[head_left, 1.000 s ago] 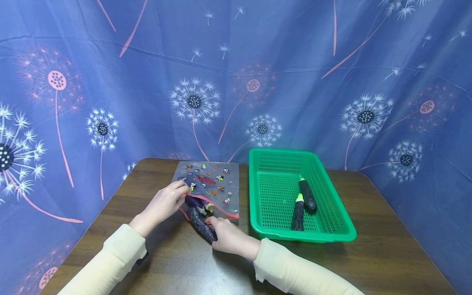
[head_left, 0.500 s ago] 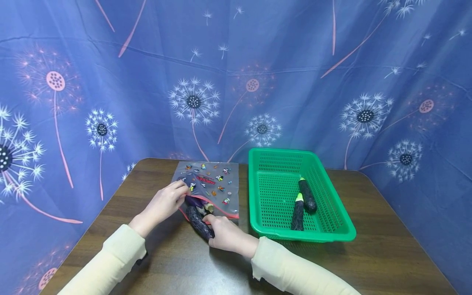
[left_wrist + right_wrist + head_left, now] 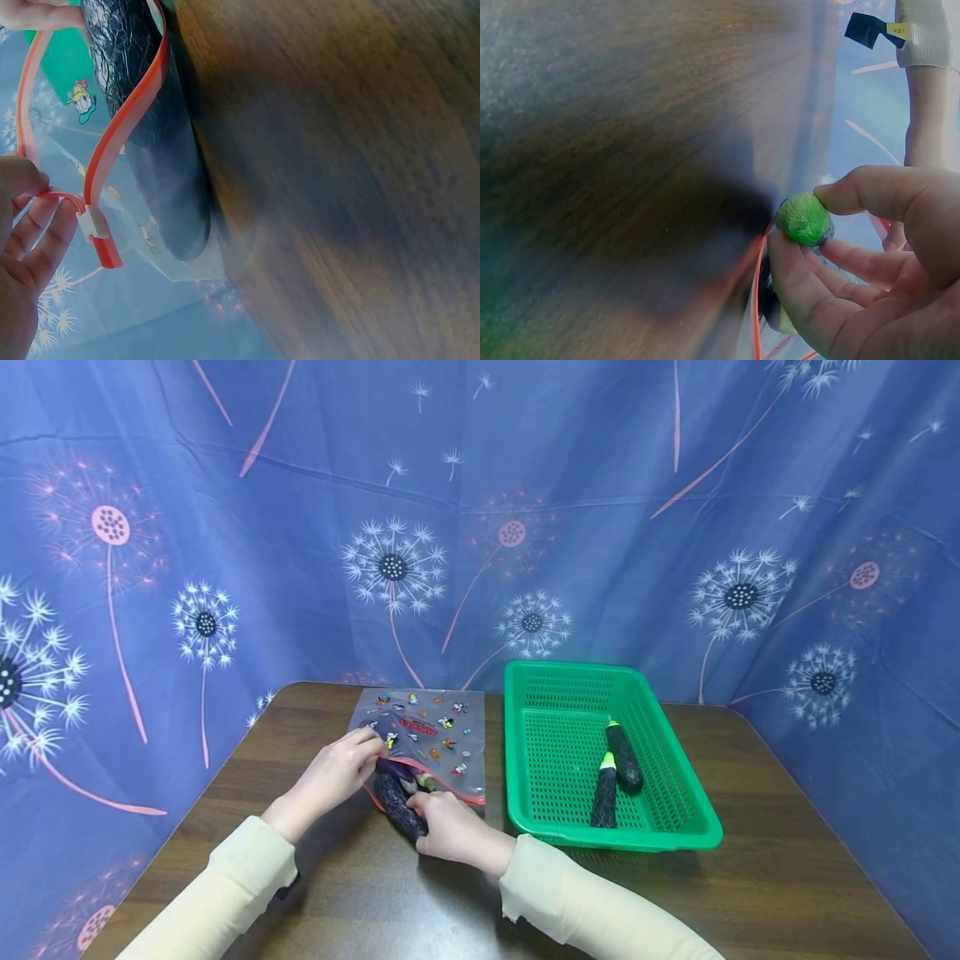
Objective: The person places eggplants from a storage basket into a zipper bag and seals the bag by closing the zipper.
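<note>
A clear zip bag [image 3: 468, 727] with cartoon prints and a red zip edge lies on the table. My left hand [image 3: 341, 768] pinches that edge near its left end, and the mouth gapes. In the left wrist view a white slider [image 3: 92, 223] sits beside the fingers. My right hand [image 3: 453, 831] grips a black, wrinkled eggplant [image 3: 397, 806] by its near end, the far part inside the bag's mouth. Fingers and thumb pinch its bright green stem end [image 3: 802, 218] in the right wrist view. A purple eggplant [image 3: 393, 770] with a pale stem lies in the bag.
Right of the bag stands a green perforated basket [image 3: 615, 839]. Two dark eggplants with green tips, one farther back [image 3: 625, 760] and one nearer [image 3: 604, 797], lie in it. A blue dandelion-print curtain [image 3: 480, 527] hangs behind the wooden table [image 3: 337, 893].
My right hand has moved forward and left, sliding the black eggplant farther into the bag. The left hand has kept its hold on the bag's edge.
</note>
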Motion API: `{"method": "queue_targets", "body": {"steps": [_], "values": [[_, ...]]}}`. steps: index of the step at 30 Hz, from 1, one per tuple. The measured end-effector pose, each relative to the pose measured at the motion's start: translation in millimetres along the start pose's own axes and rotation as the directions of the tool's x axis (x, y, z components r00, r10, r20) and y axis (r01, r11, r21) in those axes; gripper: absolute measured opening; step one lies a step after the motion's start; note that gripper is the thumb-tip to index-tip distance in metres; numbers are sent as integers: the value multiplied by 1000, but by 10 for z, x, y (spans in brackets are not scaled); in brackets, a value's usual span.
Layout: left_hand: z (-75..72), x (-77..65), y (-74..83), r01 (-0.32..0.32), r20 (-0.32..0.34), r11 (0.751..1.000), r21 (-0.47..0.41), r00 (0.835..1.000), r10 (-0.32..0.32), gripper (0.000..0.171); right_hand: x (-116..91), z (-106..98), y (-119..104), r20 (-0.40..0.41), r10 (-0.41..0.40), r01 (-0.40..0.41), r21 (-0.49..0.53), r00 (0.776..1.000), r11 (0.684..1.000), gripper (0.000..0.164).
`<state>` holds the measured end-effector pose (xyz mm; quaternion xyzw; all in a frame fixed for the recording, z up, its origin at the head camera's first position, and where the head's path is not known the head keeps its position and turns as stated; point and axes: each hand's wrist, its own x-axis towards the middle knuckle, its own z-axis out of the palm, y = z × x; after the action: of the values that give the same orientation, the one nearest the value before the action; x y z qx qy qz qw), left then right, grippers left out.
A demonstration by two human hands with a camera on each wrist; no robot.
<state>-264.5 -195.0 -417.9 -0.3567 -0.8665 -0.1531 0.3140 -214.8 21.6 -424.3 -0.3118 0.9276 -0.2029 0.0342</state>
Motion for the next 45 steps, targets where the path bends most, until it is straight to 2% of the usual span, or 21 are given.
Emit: {"method": "queue_targets", "body": {"steps": [7,16,28,37,45], "values": [[-1,-5,10,1,0,1000,6,1000,-1,27,64,29,-24,-2,5,-5,-3,1000,1000,49],[-13,2,16,-3,4,1000,8,1000,3,27,142,37,-73,-38,-1,-2,-77,999,997,49],[21,-1,-3,-3,1,1000,7,1000,3,28,232,102,-60,-72,12,-17,-67,997,998,48],[18,16,7,12,16,1000,15,1000,-12,27,271,173,-36,-156,-39,21,-116,987,993,45],[9,9,-1,14,16,1000,21,1000,-14,27,256,184,-16,-156,-49,32,-108,987,994,46]]}}
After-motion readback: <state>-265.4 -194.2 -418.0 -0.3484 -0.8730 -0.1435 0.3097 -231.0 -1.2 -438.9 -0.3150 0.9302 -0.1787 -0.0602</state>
